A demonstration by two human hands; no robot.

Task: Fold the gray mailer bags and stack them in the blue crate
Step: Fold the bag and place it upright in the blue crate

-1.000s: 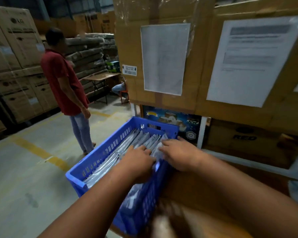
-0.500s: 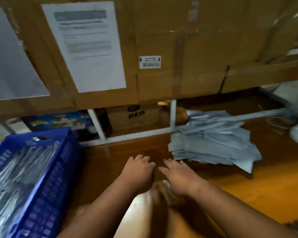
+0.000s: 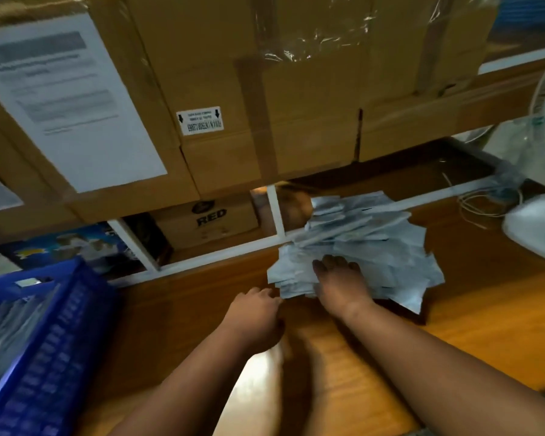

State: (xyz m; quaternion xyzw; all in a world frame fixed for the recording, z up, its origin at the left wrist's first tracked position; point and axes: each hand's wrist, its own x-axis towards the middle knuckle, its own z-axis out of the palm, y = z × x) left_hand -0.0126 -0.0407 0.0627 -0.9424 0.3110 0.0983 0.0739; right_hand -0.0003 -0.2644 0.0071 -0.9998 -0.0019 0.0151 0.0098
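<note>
Two hands reach toward a loose pile of gray mailer bags [image 3: 368,247] on the wooden desk [image 3: 472,325]. Right hand [image 3: 340,286] rests palm-down on the pile's near edge, fingers [image 3: 331,262] straight and together. Left hand [image 3: 254,313] lies at the pile's left corner, fingers loosely curled; whether they grip a bag cannot be told. Blue crate [image 3: 54,335], holding folded bags, stands at far left, well apart.

A warehouse or packing area is shown. Large taped cardboard cartons [image 3: 296,99] are stacked at the far side, one marked by a printed sheet [image 3: 66,99]. A wooden worktop [image 3: 485,325] is seen near, a blue crate [image 3: 48,341] at left.
</note>
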